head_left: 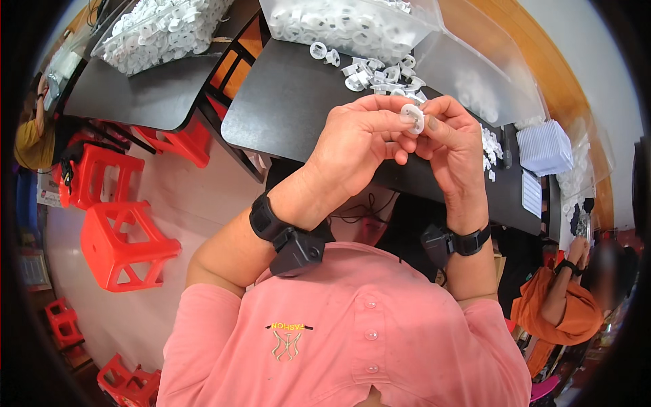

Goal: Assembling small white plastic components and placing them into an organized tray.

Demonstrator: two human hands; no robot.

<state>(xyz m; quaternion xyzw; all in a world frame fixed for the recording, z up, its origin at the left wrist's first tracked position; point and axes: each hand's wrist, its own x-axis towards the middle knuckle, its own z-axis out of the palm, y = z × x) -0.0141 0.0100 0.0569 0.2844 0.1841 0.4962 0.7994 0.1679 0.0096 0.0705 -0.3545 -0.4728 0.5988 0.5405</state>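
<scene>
A small white round plastic part [413,118] is held up over the near side of the dark table [278,88]. My left hand [363,132] pinches it from the left between thumb and fingertips. From the right, my right hand [453,136] grips the same part, its thumb against the disc's edge. Fingers cover some of the disc, so any smaller piece in them cannot be made out. Just beyond my hands lies a loose pile of similar white parts [380,74]. Small white pieces [490,150] are scattered to the right of my right hand.
A clear bin [434,20] full of white parts stands at the back, with a clear plastic container [502,57] beside it. Stacked white trays [544,147] sit at the right. Another full bin [98,49] is far left. Red stools [122,247] stand left; a person in orange [563,305] works at right.
</scene>
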